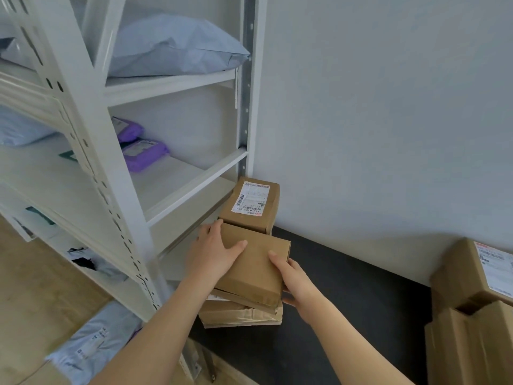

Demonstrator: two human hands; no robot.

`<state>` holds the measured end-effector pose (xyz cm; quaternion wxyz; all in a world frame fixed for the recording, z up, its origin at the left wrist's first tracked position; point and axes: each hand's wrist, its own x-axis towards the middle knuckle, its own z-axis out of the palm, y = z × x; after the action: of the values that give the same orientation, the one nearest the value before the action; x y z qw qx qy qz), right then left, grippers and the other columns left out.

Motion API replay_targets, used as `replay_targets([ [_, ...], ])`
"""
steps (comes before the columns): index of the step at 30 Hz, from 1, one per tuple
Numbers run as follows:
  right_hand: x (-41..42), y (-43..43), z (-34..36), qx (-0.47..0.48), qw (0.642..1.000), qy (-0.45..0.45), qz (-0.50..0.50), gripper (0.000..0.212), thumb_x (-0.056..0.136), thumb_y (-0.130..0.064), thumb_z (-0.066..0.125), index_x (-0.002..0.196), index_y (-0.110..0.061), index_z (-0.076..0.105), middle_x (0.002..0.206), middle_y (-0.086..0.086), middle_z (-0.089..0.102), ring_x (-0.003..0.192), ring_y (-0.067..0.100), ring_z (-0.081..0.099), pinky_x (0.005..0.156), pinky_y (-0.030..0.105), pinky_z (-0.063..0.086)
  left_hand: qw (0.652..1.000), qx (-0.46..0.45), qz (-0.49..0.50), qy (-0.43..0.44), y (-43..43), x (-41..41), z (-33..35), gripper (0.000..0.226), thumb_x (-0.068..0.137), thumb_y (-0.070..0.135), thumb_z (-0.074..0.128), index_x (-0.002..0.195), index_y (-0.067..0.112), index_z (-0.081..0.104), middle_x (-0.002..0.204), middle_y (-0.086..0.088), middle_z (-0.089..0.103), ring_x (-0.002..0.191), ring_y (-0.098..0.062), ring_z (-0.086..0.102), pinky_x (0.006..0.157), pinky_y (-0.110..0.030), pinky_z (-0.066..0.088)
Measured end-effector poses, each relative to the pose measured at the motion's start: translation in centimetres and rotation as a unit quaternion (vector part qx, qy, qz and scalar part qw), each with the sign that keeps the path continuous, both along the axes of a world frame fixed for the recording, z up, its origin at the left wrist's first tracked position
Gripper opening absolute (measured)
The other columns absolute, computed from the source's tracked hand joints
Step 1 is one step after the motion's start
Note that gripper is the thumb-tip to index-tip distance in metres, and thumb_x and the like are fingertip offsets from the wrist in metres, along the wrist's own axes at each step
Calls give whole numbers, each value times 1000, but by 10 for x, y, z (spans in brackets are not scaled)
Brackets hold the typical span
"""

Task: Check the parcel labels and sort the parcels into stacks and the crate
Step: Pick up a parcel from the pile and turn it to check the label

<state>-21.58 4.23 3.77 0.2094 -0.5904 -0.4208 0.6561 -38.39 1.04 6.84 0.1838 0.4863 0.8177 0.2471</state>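
Head view: both grips are on one plain box (254, 269), held just over a short stack (240, 314) at the left end of the black counter (347, 287), next to the rack (125, 190). Left grip (219, 254) is clamped on the box's far-left corner, thumb across the top. Right grip (294, 279) is clamped on the right edge, thumb on top and fingers underneath. The box sits skewed to the stack and a bit tilted; its near edge looks to be touching, can't confirm. No label shows on its top face, so it's likely underneath or on a side. A labelled box (249, 204) stands right behind, against the wall. More boxes (472, 295) sit at the far right, well apart. No crate in view. My read: sort step, this box is going onto or coming off the stack, can't tell which. Next move: if placing, square it up before letting go, since the stack's top box is crushed and uneven and could let it slide. If the label is unread, flip it first.
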Motion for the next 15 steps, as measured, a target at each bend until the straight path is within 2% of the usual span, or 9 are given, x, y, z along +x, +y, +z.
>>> replay_targets([
  [3,2,-2,2,1,1000,1,-4,77,79,-60,62,141,-26,31,124,-1,54,109,21,56,98,43,47,1000,-2,-1,6,-3,1,2,77,85,61,53,147,26,23,147,-1,31,128,-22,42,95,-38,43],
  [7,7,-6,4,-6,1000,6,-17,74,81,-56,63,140,-25,31,119,0,54,102,21,57,90,41,49,1000,10,-2,2,-9,2,7,73,87,58,52,147,27,25,147,0,33,130,-21,41,96,-38,43],
  [11,18,-7,5,-5,997,29,-65,80,78,-55,66,143,-27,30,123,5,53,104,27,57,90,46,51,999,43,-9,-18,-11,7,15,67,87,55,54,144,30,30,144,-1,38,127,-21,43,93,-36,42],
  [15,36,-8,11,-5,993,55,-109,74,73,-60,67,136,-29,42,120,7,59,104,29,60,87,44,53,997,70,-33,-22,-10,20,27,62,88,49,56,143,29,34,143,1,40,125,-20,46,92,-33,42],
])
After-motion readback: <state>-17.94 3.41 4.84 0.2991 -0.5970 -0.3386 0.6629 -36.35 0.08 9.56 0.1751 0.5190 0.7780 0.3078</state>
